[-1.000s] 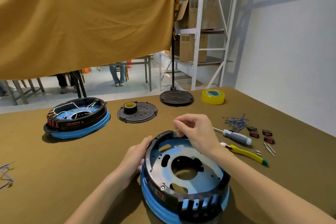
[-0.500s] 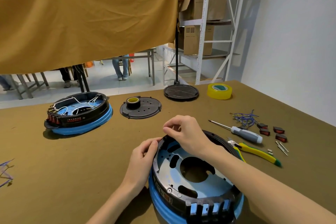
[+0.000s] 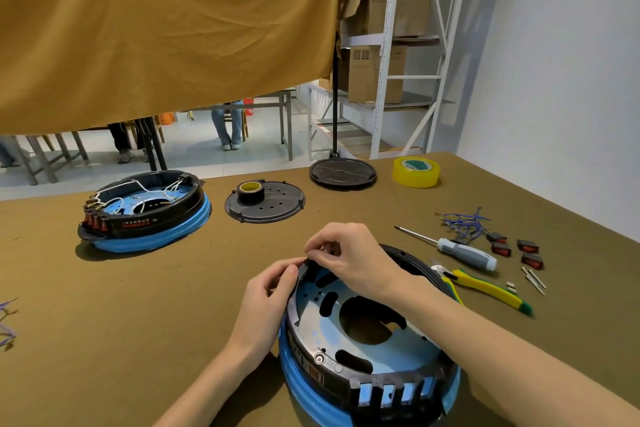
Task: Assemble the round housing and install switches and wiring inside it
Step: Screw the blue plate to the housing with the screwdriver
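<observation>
The round black-and-blue plastic housing (image 3: 363,333) sits on the bench, its ring seated but its four switch slots empty. The left hand (image 3: 268,291) and right hand (image 3: 349,258) pinch its far rim. Red rocker switches (image 3: 512,248) and blue wires (image 3: 460,222) lie unused.

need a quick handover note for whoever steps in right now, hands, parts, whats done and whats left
Left hand: fingers curled on the outer far-left rim of the near housing, steadying it.
Right hand: pinching at the same rim spot from above; what it pinches is hidden.
Near housing: black ring on blue base, switch slots at the front empty, no wiring inside.
Loose switches and blue wires lie to the right, beside the screwdriver and the yellow-handled tool.
Finished housing, far left, has switches and wires fitted; use it as a reference.
Left to do: seat the ring, fit switches, wire them.
</observation>
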A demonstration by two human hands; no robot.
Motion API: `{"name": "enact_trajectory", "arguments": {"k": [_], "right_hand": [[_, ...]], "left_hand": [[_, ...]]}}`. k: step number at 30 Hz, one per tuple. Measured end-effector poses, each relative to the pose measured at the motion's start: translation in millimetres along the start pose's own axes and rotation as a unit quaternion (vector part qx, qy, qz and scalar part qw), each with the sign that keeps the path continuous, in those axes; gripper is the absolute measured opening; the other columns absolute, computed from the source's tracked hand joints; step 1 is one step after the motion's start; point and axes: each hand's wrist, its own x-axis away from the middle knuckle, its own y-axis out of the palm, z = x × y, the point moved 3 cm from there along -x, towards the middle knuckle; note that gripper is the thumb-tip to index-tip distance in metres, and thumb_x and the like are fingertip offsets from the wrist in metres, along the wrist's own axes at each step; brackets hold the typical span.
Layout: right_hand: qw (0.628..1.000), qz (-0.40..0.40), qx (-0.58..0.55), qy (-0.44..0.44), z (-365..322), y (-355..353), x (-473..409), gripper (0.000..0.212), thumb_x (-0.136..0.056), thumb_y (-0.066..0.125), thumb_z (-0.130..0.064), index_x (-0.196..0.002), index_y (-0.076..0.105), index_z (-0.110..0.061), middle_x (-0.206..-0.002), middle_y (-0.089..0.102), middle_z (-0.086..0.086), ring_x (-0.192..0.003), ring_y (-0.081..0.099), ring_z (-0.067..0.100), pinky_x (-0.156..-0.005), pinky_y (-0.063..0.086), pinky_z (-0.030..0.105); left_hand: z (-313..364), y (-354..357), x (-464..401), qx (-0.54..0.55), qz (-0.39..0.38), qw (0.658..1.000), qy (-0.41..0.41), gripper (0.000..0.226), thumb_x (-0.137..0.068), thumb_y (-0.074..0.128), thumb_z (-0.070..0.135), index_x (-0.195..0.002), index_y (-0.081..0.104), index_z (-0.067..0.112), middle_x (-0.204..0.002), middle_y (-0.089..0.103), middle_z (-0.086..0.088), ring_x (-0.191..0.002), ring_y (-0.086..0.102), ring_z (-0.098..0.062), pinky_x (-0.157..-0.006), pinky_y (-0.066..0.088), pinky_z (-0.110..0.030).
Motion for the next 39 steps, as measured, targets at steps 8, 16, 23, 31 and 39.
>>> {"name": "enact_trajectory", "arguments": {"k": [8, 16, 23, 31, 39], "right_hand": [[1.0, 0.005, 0.011, -0.015, -3.2, 2.3, 1.3, 0.011, -0.095, 0.073, -0.015, -0.102, 0.08, -0.017, -0.094, 0.07, -0.007, -0.081, 0.061, 0.002, -0.074, 0.049, 0.013], [1.0, 0.012, 0.013, -0.02, -3.2, 2.5, 1.0, 0.011, -0.093, 0.075, -0.015, -0.102, 0.081, -0.016, -0.094, 0.069, -0.008, -0.08, 0.061, 0.001, -0.075, 0.05, 0.012], [1.0, 0.006, 0.009, -0.008, -1.9, 0.9, 0.0, 0.01, -0.09, 0.076, -0.016, -0.097, 0.083, -0.018, -0.093, 0.07, -0.007, -0.079, 0.062, 0.001, -0.072, 0.049, 0.012], [1.0, -0.011, 0.018, 0.008, -2.6, 1.1, -3.1, 0.011, -0.091, 0.073, -0.02, -0.097, 0.082, -0.021, -0.097, 0.07, -0.008, -0.086, 0.065, 0.006, -0.076, 0.055, 0.018], [0.999, -0.013, 0.008, 0.031, 2.7, 0.6, -5.5, 0.009, -0.09, 0.075, -0.024, -0.095, 0.082, -0.024, -0.09, 0.069, -0.017, -0.082, 0.065, 0.002, -0.069, 0.055, 0.016]], "left_hand": [[-1.9, -0.1, -0.9, -0.006, 0.004, 1.0, -0.008, 0.027, -0.105, 0.052, 0.028, -0.123, 0.072, 0.025, -0.112, 0.077, 0.004, -0.109, 0.07, -0.014, -0.096, 0.057, -0.043], [0.1, -1.3, 0.7, -0.022, -0.006, 1.0, -0.016, 0.034, -0.097, 0.053, 0.045, -0.116, 0.076, 0.029, -0.106, 0.078, 0.004, -0.104, 0.072, -0.013, -0.094, 0.058, -0.045], [0.0, -7.6, -0.6, -0.044, -0.019, 0.998, -0.034, 0.034, -0.093, 0.056, 0.052, -0.104, 0.08, 0.03, -0.099, 0.078, 0.001, -0.097, 0.073, -0.014, -0.091, 0.058, -0.043], [0.9, -8.6, -0.8, -0.053, -0.011, 0.998, -0.039, 0.035, -0.094, 0.057, 0.05, -0.104, 0.08, 0.026, -0.094, 0.079, 0.002, -0.093, 0.074, -0.015, -0.083, 0.057, -0.037], [0.9, -8.8, 0.7, -0.05, -0.012, 0.998, -0.042, 0.034, -0.095, 0.057, 0.048, -0.103, 0.08, 0.025, -0.094, 0.079, 0.002, -0.092, 0.074, -0.015, -0.083, 0.058, -0.037]]}}
